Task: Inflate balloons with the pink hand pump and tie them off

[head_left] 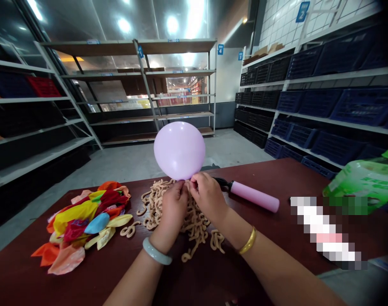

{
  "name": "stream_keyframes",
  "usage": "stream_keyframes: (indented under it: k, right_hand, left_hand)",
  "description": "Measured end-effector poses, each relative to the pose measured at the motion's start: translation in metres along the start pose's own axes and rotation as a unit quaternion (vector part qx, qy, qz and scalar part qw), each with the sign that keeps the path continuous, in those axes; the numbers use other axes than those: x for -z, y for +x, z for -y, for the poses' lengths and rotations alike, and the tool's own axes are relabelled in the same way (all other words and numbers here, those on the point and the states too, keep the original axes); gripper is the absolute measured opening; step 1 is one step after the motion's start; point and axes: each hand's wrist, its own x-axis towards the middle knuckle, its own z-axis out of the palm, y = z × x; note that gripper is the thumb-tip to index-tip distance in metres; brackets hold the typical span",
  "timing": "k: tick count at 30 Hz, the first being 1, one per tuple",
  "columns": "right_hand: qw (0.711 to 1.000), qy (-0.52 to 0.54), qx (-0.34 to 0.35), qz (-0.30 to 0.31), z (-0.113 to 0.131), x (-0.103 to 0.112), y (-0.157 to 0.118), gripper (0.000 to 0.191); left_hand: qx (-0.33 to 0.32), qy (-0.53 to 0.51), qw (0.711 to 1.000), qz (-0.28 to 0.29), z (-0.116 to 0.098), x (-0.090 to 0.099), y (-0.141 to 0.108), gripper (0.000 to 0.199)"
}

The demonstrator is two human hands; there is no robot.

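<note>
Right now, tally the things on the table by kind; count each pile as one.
Inflated balloon, pinched at its neck by the left hand and right hand: 1
Pump: 1
Flat balloon pile: 1
Tan loop pile: 1
Green bottle: 1
Total: 5

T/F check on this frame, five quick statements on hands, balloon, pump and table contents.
1. Both hands pinch the neck of the inflated lilac balloon. True: the left hand and the right hand meet just below it.
2. The pink hand pump is attached to the balloon. False: it lies on the table, to the right of the hands.
3. A pile of uninflated coloured balloons lies left of the hands. True.
4. The beige looped cords hang from a shelf. False: they lie heaped on the table under the hands.
5. The green bottle stands at the left edge. False: it is at the right.
</note>
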Motion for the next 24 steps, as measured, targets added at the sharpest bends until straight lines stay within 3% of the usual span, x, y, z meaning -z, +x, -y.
stream_keyframes:
  k: [3, 6, 14, 19, 24]
  right_hand:
    - [0.999, 0.026, -0.004, -0.025, 0.001, -0.001, -0.001, 0.007]
    - [0.99, 0.136, -0.023, -0.03, 0.002, 0.001, 0.001, 0.008]
    - [0.95, 0.273, -0.15, 0.006, -0.002, -0.003, 0.005, 0.007]
    - [0.952, 0.265, -0.153, 0.029, -0.01, -0.003, 0.006, 0.01]
    - [0.98, 0.167, -0.112, 0.006, -0.004, 0.003, 0.007, 0.003]
  left_hand:
    - [0.026, -0.063, 0.998, -0.003, -0.002, -0.001, 0.0, 0.026]
    - [0.041, -0.089, 0.995, -0.017, -0.001, 0.0, 0.0, 0.028]
    - [0.0, -0.025, 0.998, -0.053, 0.001, 0.001, -0.001, 0.025]
    - [-0.047, 0.022, 0.997, -0.053, 0.004, 0.001, -0.001, 0.024]
    - [-0.027, -0.047, 0.998, -0.017, 0.001, -0.002, -0.003, 0.025]
